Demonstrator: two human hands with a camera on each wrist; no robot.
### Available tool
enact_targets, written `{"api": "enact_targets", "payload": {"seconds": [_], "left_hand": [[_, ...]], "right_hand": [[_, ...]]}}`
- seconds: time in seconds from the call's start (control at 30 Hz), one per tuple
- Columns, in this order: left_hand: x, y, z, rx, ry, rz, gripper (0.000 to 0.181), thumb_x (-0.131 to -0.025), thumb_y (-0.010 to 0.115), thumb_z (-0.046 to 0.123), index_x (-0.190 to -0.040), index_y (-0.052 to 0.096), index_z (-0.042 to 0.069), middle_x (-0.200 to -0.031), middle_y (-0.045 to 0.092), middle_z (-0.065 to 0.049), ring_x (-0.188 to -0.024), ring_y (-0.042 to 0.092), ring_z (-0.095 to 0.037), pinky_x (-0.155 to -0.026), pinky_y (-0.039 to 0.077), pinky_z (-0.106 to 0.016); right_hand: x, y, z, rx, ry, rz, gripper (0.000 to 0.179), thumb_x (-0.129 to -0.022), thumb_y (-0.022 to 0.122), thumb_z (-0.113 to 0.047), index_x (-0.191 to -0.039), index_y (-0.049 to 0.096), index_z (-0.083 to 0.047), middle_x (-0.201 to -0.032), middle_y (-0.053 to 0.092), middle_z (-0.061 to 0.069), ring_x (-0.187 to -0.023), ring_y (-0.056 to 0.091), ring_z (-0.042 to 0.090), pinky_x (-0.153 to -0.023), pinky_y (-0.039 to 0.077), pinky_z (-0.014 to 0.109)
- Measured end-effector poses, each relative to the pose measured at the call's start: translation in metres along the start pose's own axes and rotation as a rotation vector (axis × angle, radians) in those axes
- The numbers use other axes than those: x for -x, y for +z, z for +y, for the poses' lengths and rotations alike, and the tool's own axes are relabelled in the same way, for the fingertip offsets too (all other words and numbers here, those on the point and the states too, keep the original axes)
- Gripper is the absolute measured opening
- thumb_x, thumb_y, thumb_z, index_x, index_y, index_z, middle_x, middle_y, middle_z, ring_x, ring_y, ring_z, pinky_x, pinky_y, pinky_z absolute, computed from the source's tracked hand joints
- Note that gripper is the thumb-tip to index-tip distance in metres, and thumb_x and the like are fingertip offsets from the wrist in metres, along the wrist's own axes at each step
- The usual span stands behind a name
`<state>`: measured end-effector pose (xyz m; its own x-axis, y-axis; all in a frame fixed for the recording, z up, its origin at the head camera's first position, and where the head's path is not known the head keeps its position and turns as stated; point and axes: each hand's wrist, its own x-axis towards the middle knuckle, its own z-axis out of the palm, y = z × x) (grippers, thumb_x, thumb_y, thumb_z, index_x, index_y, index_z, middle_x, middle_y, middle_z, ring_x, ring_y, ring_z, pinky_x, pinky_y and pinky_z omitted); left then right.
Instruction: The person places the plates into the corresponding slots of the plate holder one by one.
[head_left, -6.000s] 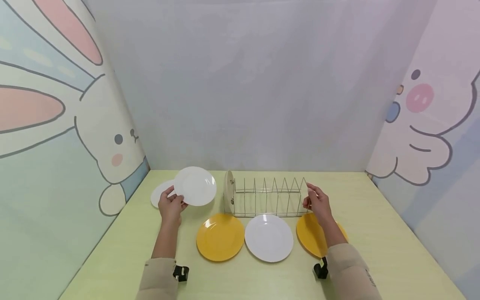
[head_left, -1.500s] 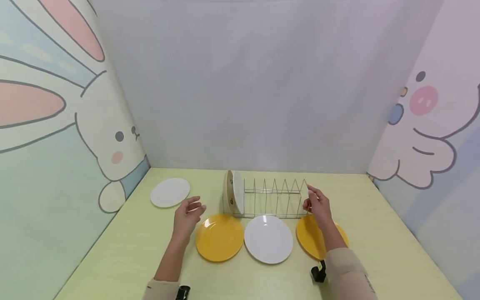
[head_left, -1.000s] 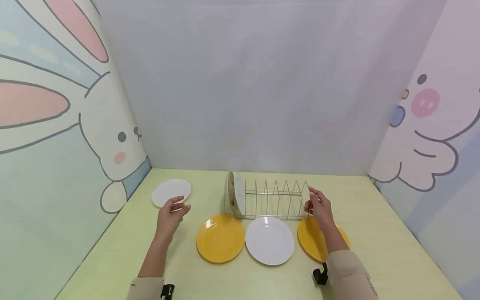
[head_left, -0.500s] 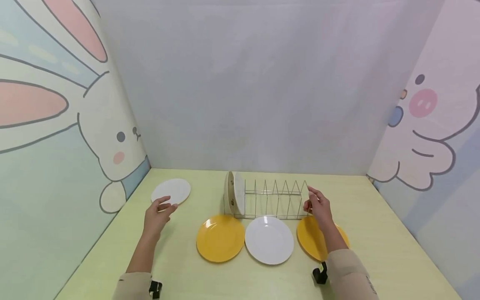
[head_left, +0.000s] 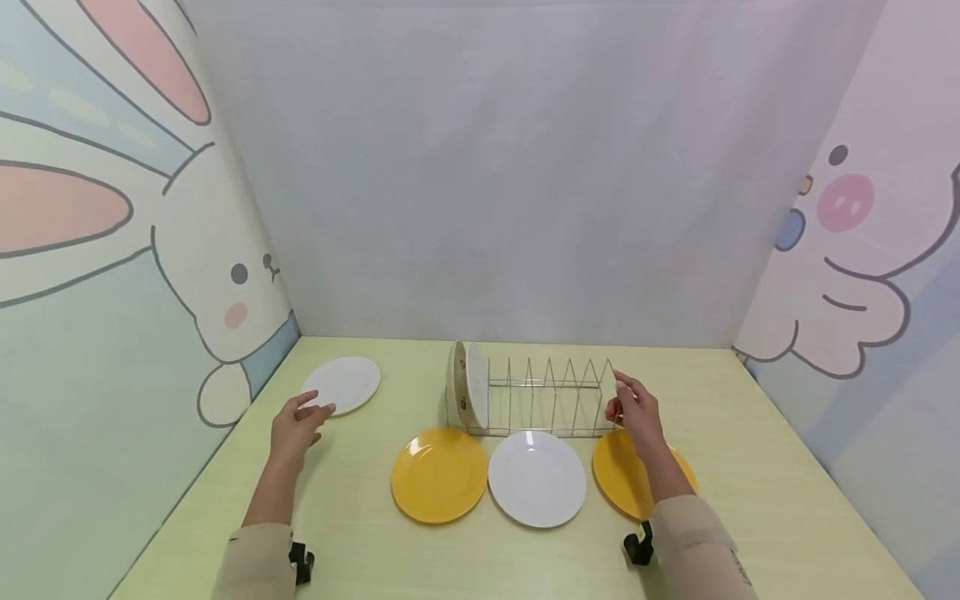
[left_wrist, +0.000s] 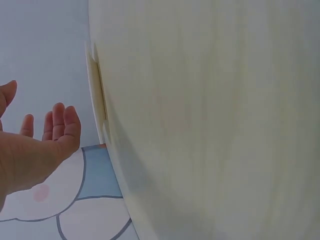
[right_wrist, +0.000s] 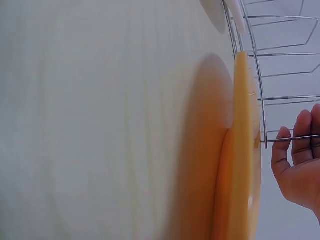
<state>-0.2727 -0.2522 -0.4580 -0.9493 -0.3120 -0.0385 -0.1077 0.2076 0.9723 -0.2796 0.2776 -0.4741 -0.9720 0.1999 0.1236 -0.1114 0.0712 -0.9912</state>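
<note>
My left hand point(head_left: 295, 427) hovers at the near edge of a white plate point(head_left: 348, 379) lying at the far left, its fingers relaxed and holding nothing. In the left wrist view a gap shows between the hand point(left_wrist: 47, 152) and that plate point(left_wrist: 96, 92). My right hand point(head_left: 636, 414) grips the right end of a wire dish rack point(head_left: 543, 384), fingers curled round its end wire in the right wrist view. Upright in the rack's left end stand a cream plate point(head_left: 456, 387) with dark marks and, beside it, a white plate point(head_left: 478, 387).
In front of the rack lie a yellow plate point(head_left: 439, 477), a white plate point(head_left: 537, 479) and another yellow plate point(head_left: 622, 475), partly hidden under my right forearm. A grey cloth wall point(head_left: 480, 167) closes off the back; printed walls stand at both sides.
Six seconds ago my left hand held a white plate; that plate now stands in the rack. The empty left hand has since moved left to the far-left plate. My right hand stays put.
</note>
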Motion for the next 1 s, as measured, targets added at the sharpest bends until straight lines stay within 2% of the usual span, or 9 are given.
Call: {"api": "enact_targets", "payload": {"seconds": [0.13, 0.3, 0.47, 0.57, 0.7, 0.73, 0.83, 0.93, 1.0], "left_hand": [[-0.013, -0.004, -0.005, 0.014, -0.043, 0.011, 0.068, -0.088, 0.065, 0.031, -0.142, 0.033, 0.008, -0.118, 0.044, -0.01, -0.095, 0.051, -0.018, -0.079, 0.047, -0.034], [-0.027, -0.006, -0.011, 0.013, -0.076, 0.05, 0.069, -0.087, 0.066, 0.027, -0.143, 0.032, 0.007, -0.134, 0.036, -0.021, -0.109, 0.042, -0.026, -0.08, 0.047, -0.036], [-0.038, -0.01, -0.017, -0.073, -0.096, 0.096, 0.07, -0.086, 0.066, 0.026, -0.143, 0.032, 0.005, -0.136, 0.036, -0.027, -0.11, 0.043, -0.032, -0.077, 0.046, -0.032], [-0.042, -0.01, -0.02, -0.124, -0.113, 0.105, 0.074, -0.085, 0.066, 0.026, -0.144, 0.028, 0.003, -0.14, 0.03, -0.029, -0.111, 0.044, -0.037, -0.089, 0.04, -0.038], [-0.044, -0.008, -0.022, -0.155, -0.147, 0.126, 0.076, -0.086, 0.065, 0.022, -0.144, 0.022, -0.002, -0.144, 0.019, -0.03, -0.125, 0.029, -0.042, -0.105, 0.022, -0.047], [-0.045, -0.008, -0.023, -0.168, -0.15, 0.13, 0.077, -0.085, 0.065, 0.023, -0.144, 0.023, -0.003, -0.142, 0.026, -0.03, -0.124, 0.031, -0.042, -0.106, 0.021, -0.047], [-0.046, -0.004, -0.024, -0.204, -0.159, 0.152, 0.075, -0.085, 0.065, 0.024, -0.141, 0.026, -0.008, -0.135, 0.035, -0.031, -0.124, 0.03, -0.041, -0.106, 0.02, -0.047], [-0.046, 0.0, -0.025, -0.245, -0.155, 0.165, 0.072, -0.084, 0.065, 0.024, -0.137, 0.032, -0.011, -0.13, 0.04, -0.031, -0.122, 0.032, -0.043, -0.105, 0.021, -0.047], [-0.045, 0.001, -0.026, -0.265, -0.161, 0.179, 0.066, -0.083, 0.065, 0.022, -0.134, 0.037, -0.011, -0.133, 0.037, -0.031, -0.125, 0.028, -0.044, -0.105, 0.021, -0.047]], "right_hand": [[0.0, -0.001, 0.0, -0.005, 0.001, 0.003, 0.043, -0.1, 0.041, -0.03, -0.138, 0.043, -0.009, -0.064, 0.056, 0.006, -0.058, 0.053, 0.017, -0.062, 0.051, 0.031], [0.0, -0.002, -0.001, -0.003, -0.014, 0.0, 0.044, -0.1, 0.042, -0.033, -0.137, 0.043, -0.009, -0.064, 0.056, 0.007, -0.058, 0.053, 0.017, -0.062, 0.051, 0.031], [0.0, -0.001, 0.001, -0.011, -0.02, -0.008, 0.045, -0.099, 0.043, -0.033, -0.138, 0.043, -0.009, -0.066, 0.057, 0.008, -0.059, 0.054, 0.017, -0.064, 0.052, 0.033], [0.001, -0.001, 0.001, -0.017, -0.011, -0.007, 0.044, -0.099, 0.042, -0.032, -0.138, 0.044, -0.01, -0.066, 0.057, 0.008, -0.06, 0.054, 0.018, -0.065, 0.052, 0.034], [0.001, 0.0, 0.0, -0.015, -0.012, -0.004, 0.045, -0.099, 0.042, -0.033, -0.138, 0.043, -0.01, -0.066, 0.057, 0.007, -0.06, 0.055, 0.018, -0.068, 0.052, 0.039], [0.001, 0.0, -0.001, -0.012, -0.015, -0.003, 0.045, -0.099, 0.042, -0.033, -0.138, 0.043, -0.01, -0.066, 0.057, 0.007, -0.06, 0.055, 0.018, -0.068, 0.052, 0.04], [0.0, 0.001, -0.002, -0.003, -0.022, 0.003, 0.045, -0.1, 0.041, -0.032, -0.139, 0.043, -0.009, -0.065, 0.057, 0.006, -0.059, 0.055, 0.017, -0.067, 0.052, 0.041], [0.001, 0.001, -0.002, 0.004, -0.017, 0.011, 0.044, -0.1, 0.041, -0.031, -0.139, 0.043, -0.01, -0.065, 0.057, 0.007, -0.059, 0.054, 0.017, -0.066, 0.052, 0.04], [0.002, 0.001, -0.001, 0.007, -0.006, 0.011, 0.044, -0.1, 0.041, -0.032, -0.138, 0.044, -0.011, -0.065, 0.057, 0.007, -0.059, 0.055, 0.018, -0.066, 0.052, 0.039]]}}
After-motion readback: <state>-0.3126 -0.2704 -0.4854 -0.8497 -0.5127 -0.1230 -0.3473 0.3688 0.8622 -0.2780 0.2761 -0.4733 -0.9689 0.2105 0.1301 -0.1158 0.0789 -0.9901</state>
